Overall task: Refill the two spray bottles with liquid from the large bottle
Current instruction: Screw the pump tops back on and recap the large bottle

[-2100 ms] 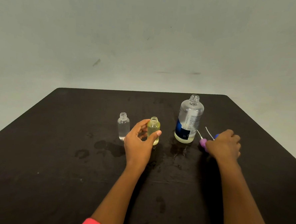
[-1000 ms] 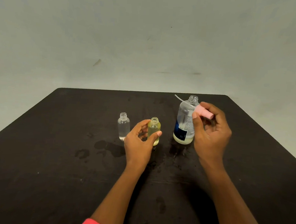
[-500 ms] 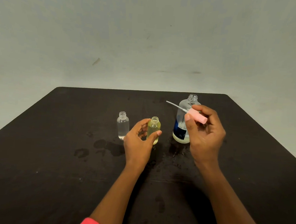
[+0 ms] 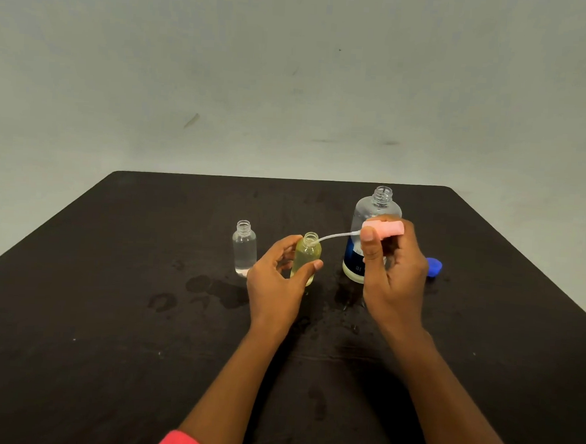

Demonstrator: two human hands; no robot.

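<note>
Pink sprayer (image 4: 384, 227) in right grip (image 4: 394, 279), tube (image 4: 335, 237) apparently entering yellow bottle (image 4: 306, 258).

On the dark surface (image 4: 107, 313) the left hand (image 4: 273, 289) holds a small spray bottle of yellowish liquid (image 4: 306, 258) upright, its fingers (image 4: 313, 266) curled round the body. The right hand (image 4: 394, 283) pinches a pink spray head (image 4: 384, 226), whose thin white tube (image 4: 335, 237) reaches to the bottle's open mouth. Behind stands the uncapped large bottle (image 4: 374, 208), nearly drained. A clear small bottle (image 4: 244, 249) stands open to the left, and a blue cap (image 4: 433, 266) lies to the right. Wet patches (image 4: 212, 289) mark the surface.
</note>
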